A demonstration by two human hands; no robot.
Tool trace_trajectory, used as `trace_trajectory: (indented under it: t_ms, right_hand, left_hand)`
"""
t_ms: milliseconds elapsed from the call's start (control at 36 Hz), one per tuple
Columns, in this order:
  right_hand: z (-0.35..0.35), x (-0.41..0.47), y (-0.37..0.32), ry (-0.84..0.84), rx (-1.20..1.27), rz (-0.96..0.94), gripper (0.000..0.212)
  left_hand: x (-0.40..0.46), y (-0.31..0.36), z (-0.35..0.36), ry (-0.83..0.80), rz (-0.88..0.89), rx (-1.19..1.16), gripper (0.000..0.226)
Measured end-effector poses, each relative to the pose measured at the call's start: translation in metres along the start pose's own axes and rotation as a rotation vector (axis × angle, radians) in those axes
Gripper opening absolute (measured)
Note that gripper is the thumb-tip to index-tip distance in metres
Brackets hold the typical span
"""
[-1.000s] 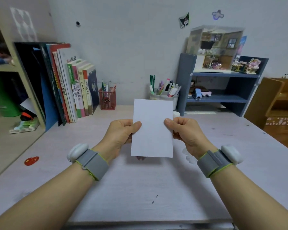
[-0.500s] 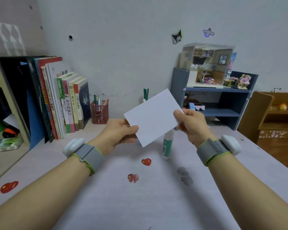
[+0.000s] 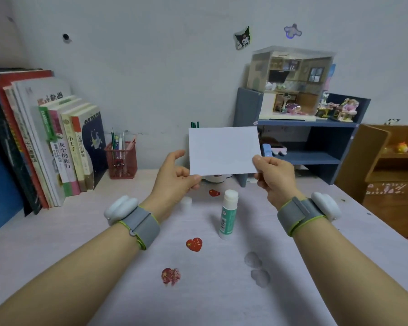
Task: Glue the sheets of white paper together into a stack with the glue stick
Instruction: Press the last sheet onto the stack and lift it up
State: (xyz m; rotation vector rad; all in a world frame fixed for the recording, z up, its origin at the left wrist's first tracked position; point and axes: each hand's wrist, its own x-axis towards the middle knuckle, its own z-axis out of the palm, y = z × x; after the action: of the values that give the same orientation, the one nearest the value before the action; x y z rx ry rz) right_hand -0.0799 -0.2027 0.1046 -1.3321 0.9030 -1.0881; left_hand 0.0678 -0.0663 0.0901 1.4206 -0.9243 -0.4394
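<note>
desk [image 3: 57, 255]: heart stickers just in front of glue stick
glue stick [image 3: 228, 215]: upright on desk, uncapped
left hand [image 3: 177, 177]: pinches paper's lower-left corner
right hand [image 3: 275, 177]: pinches lower-right corner
paper [image 3: 224, 150]: held landscape in the air above, behind glue stick

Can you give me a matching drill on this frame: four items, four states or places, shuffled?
Items:
1. white paper
2. glue stick
3. red mesh pen holder
4. miniature house

States or places:
A. on top of the blue shelf
B. standing upright on the desk, uncapped
C. pinched at its lower corners by the left hand and right hand
D. beside the row of books

Pairs: 1-C, 2-B, 3-D, 4-A
</note>
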Motion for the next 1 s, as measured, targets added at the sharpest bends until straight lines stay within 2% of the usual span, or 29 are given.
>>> trace_trajectory:
  t_ms: [139,306,417,639,694,833,1000]
  right_hand:
    - [-0.007,0.011,0.026,0.017,0.000,0.081,0.023]
    - [-0.004,0.020,0.055,0.014,0.024,0.152,0.021]
    - [0.002,0.022,0.063,-0.003,0.033,0.158,0.023]
    - [-0.001,0.027,0.071,-0.059,-0.032,0.096,0.019]
    - [-0.002,0.027,0.071,-0.057,-0.053,0.059,0.020]
    - [-0.010,0.030,0.073,-0.078,-0.197,-0.072,0.022]
    - [-0.017,0.037,0.073,-0.103,-0.136,-0.015,0.024]
  left_hand:
    - [0.007,-0.026,-0.004,0.027,-0.037,0.054,0.063]
    - [0.012,-0.042,0.006,0.006,-0.150,-0.041,0.052]
    - [0.018,-0.055,0.010,0.022,-0.142,-0.006,0.059]
    - [0.024,-0.064,0.006,0.039,-0.093,-0.008,0.056]
    - [0.025,-0.065,0.006,0.038,-0.076,0.017,0.050]
    - [0.029,-0.068,0.003,-0.042,-0.015,0.167,0.018]
    - [0.043,-0.073,0.007,-0.012,0.017,0.319,0.036]
